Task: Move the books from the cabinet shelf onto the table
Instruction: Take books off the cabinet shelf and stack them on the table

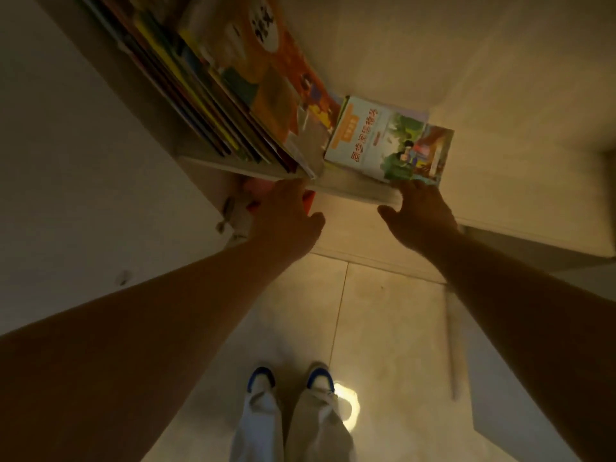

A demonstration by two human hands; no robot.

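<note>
Head view, looking steeply down along a white cabinet shelf (pixel 350 190) to the floor. A row of thin picture books (pixel 213 105) stands leaning along the shelf, spines packed toward its left end and front edge; the outermost, an orange-covered book (pixel 266 71), tilts against the row. At the right end of the shelf, a small stack of books (pixel 386 141) lies flat, its pale top cover bearing red characters, its near corner overhanging the front edge. The left hand (pixel 286 218) reaches to the front edge just below the leaning row, fingers extended toward the shelf lip; the fingertips are hidden against the edge, so whether they grasp anything cannot be told. The right hand (pixel 420 215) is at the near corner of the flat stack, thumb spread out to the side, fingers hidden beneath the stack's overhanging corner; a firm grip cannot be confirmed. Between the two hands the shelf's front edge is bare. Below, pale tiled floor (pixel 383 328) lies open in front of the cabinet, with the person's blue-toed shoes (pixel 290 378) well back from the shelf.
</note>
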